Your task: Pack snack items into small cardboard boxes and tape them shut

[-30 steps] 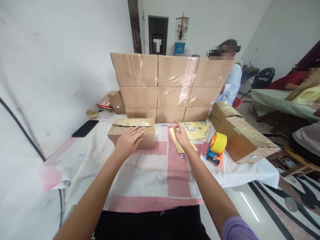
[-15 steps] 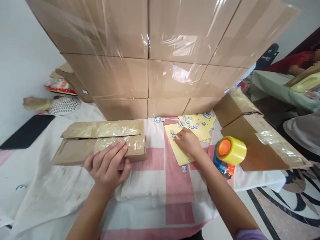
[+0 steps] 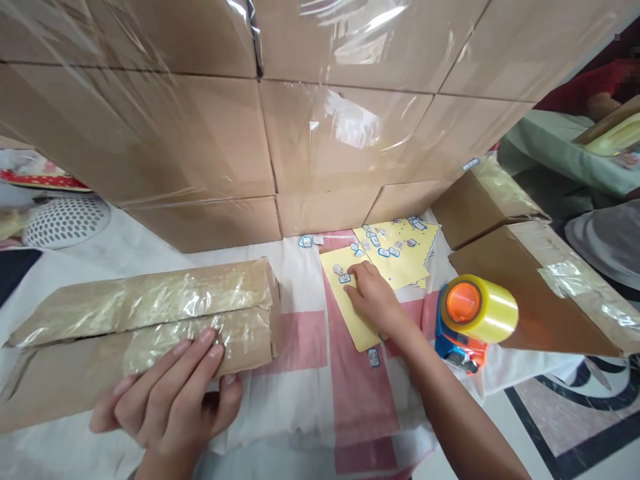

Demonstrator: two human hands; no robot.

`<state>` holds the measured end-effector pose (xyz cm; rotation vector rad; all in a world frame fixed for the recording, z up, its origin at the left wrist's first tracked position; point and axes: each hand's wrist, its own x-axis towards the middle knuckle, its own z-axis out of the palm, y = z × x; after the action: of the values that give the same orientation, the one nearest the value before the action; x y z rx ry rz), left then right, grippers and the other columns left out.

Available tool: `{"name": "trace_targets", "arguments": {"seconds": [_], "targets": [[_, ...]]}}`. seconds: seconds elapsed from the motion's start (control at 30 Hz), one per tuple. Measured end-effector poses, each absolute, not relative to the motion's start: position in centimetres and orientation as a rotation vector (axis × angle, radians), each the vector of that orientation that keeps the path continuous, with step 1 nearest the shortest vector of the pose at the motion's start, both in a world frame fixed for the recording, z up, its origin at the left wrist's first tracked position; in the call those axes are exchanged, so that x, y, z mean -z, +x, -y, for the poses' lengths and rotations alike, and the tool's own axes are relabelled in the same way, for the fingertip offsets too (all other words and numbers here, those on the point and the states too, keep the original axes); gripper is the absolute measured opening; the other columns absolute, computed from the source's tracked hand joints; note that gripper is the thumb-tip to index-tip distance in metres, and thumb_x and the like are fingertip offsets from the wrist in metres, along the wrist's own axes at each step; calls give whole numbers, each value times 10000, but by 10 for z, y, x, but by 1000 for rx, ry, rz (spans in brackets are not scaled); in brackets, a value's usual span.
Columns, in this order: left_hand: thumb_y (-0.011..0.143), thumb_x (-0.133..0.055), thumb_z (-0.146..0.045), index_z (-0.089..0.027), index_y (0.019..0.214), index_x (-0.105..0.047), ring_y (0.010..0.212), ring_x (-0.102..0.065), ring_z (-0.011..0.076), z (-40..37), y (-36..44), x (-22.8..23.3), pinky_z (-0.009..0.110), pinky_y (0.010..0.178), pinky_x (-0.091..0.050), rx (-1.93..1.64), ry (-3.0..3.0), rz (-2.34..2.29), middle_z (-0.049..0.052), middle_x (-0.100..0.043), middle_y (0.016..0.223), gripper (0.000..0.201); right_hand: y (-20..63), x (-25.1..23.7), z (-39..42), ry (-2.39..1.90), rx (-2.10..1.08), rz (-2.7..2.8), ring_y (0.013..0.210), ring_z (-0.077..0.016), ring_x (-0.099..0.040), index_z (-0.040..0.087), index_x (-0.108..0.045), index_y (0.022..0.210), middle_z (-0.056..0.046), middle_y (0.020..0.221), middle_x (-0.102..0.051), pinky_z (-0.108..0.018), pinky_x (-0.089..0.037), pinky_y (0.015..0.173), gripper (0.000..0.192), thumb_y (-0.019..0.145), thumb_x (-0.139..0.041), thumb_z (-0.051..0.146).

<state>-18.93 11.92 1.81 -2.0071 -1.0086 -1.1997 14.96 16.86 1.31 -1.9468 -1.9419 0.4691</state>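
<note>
My left hand (image 3: 170, 393) grips the near edge of a flat cardboard box (image 3: 135, 320) whose top flaps are covered in crinkled clear tape. The box lies on the white and pink cloth (image 3: 310, 373) at the lower left. My right hand (image 3: 373, 300) rests on a yellow sticker sheet (image 3: 350, 313), fingertips pinched at a small blue and white sticker (image 3: 344, 277). A second yellow sheet (image 3: 400, 250) with several stickers lies just beyond it.
A wall of taped cardboard boxes (image 3: 280, 113) fills the back. An orange and blue tape dispenser (image 3: 473, 320) with a yellow roll stands right of my right hand. More boxes (image 3: 540, 293) lie at the right edge. A white perforated dish (image 3: 65, 220) sits at the left.
The view has moved in close and down. My left hand has slid with the flat box toward me and to the left. My right hand has stayed on the yellow sheet, fingertips now at a sticker.
</note>
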Motion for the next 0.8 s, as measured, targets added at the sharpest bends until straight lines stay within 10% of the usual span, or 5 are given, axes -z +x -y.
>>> {"name": "trace_targets", "arguments": {"seconds": [0.53, 0.8], "targets": [[606, -601, -324, -309, 1225, -732, 714, -642, 289, -128, -202, -7, 499, 1133, -348, 1212, -2016, 844, -3, -703, 1376, 633, 147, -8, -169, -1919, -496, 1830, 1016, -276, -564, 235, -552, 988, -71, 1038, -601, -430, -472, 894, 164, 847, -573, 152], [678, -651, -318, -255, 1259, -721, 706, -662, 268, -123, -204, -6, 376, 1175, -331, 1194, -1993, 949, 13, -779, 1209, 589, 137, -3, -172, -1998, -386, 1719, 991, -290, -591, 243, -591, 971, -76, 1015, -647, -433, -441, 831, 64, 915, -586, 272]]}}
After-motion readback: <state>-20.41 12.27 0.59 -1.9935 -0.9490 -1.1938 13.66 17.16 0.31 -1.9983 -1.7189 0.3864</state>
